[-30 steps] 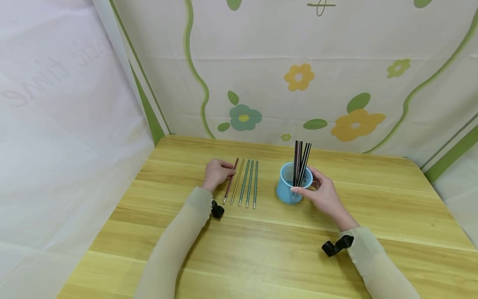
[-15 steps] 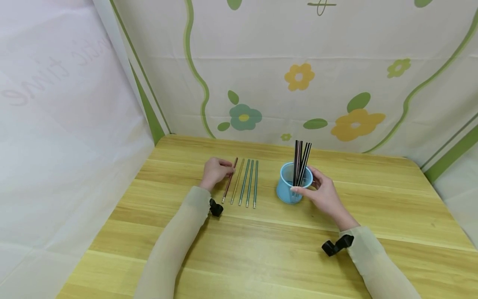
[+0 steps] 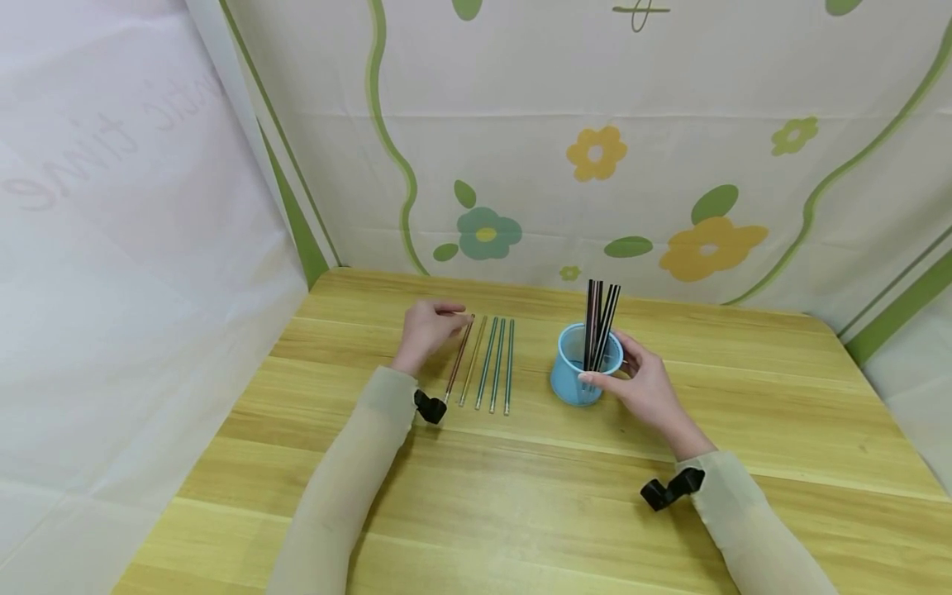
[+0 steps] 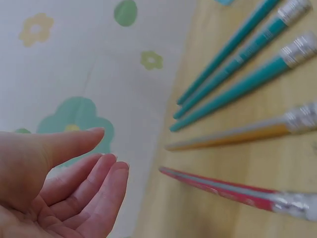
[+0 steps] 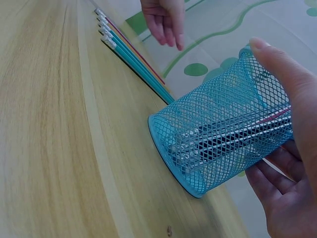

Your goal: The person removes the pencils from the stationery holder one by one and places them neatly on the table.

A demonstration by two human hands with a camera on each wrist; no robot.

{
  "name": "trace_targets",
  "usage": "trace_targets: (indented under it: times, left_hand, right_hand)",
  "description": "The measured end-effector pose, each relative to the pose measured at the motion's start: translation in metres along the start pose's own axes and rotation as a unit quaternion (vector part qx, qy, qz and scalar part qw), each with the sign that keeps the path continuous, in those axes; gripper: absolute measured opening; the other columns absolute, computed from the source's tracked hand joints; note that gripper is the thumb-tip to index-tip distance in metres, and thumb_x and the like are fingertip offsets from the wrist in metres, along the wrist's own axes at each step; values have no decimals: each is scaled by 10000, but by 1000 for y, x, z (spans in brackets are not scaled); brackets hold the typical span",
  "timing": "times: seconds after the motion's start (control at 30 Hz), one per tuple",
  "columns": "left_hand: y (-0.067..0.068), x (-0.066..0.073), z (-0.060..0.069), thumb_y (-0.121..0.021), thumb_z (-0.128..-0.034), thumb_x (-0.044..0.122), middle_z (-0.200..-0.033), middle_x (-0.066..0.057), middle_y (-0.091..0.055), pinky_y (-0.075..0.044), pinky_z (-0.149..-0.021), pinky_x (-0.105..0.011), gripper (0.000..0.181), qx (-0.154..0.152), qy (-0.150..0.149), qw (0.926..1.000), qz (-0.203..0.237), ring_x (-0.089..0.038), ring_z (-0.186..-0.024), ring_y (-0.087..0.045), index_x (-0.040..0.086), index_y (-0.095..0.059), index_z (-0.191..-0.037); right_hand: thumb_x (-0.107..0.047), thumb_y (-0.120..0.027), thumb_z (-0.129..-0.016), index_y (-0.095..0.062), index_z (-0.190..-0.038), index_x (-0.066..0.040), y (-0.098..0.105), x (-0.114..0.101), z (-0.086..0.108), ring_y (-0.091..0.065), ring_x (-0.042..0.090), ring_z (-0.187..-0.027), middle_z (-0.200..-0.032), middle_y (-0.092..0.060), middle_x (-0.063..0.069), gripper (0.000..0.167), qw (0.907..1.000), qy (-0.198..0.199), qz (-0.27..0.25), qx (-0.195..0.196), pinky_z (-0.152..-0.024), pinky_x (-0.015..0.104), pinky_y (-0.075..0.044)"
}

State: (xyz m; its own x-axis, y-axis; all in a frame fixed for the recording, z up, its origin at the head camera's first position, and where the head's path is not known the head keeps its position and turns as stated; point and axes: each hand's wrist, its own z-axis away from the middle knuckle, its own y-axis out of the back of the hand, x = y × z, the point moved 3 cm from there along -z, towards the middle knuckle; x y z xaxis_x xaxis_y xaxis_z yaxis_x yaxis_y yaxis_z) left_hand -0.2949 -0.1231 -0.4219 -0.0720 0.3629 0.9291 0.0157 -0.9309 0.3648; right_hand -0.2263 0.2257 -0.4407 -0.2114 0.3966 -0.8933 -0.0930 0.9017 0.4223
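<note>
left hand (image 3: 430,327), spread, is seemingly aligning the leftmost pencil (image 3: 459,357). right hand (image 3: 644,382) is gripping the cup (image 3: 567,382); next, black pencils (image 3: 590,322) are likely needing pinching.

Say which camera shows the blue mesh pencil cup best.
Right wrist: the blue mesh pencil cup is close, its weave clear, striped pencils visible inside. Head shows it smaller, from above; left wrist, perhaps a blue sliver.

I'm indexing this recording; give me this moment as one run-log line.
left hand holds nothing, near red pencil | right hand grips blue mesh cup | dark pencils stand in cup | yellow pencil, three teal pencils lie on table
</note>
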Motion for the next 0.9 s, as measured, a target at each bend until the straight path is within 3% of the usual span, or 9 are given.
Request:
trace_targets:
  times: [0.17, 0.4, 0.7, 0.9]
  left_hand:
    - [-1, 19, 5, -781, -930, 209, -1033, -53, -735, -585, -852, -395, 266, -73, -367, 9993, 25, -238, -950, -712, 71, -760, -1156]
    - [-13, 45, 14, -798, -919, 224, -1034, 3, -742, -563, -843, -343, 232, -61, -897, 9957, -210, -163, -959, -681, 113, -783, -1122]
    - [-34, 69, 24, -819, -901, 235, -1019, 38, -746, -560, -854, -316, 259, -315, -1293, 9911, -13, -137, -945, -683, 118, -780, -1129]
    - [-52, 77, 27, -823, -898, 251, -1027, 55, -742, -561, -828, -282, 273, -487, -1356, 9896, -19, -121, -934, -675, 126, -777, -1136]
  right_hand:
    - [-217, -867, -853, -342, -1573, -31, 0, 0, 0, -521, 323, -1303, -1501, -473, 196, 911, 10000, 34, 4, 19, -1047, 277, -456]
    - [-212, -868, -851, -346, -1573, -40, 0, -1, 0, -512, 319, -1318, -1514, -463, 182, 907, 9999, 7, -106, 11, -1075, 364, -445]
    - [-204, -867, -852, -332, -1576, -28, -1, 1, 0, -507, 325, -1323, -1518, -454, 194, 918, 9999, 0, -106, -7, -1071, 353, -448]
    - [-200, -865, -853, -340, -1569, -16, -1, 1, -1, -512, 326, -1315, -1506, -464, 202, 907, 9999, 39, -107, 1, -1065, 329, -451]
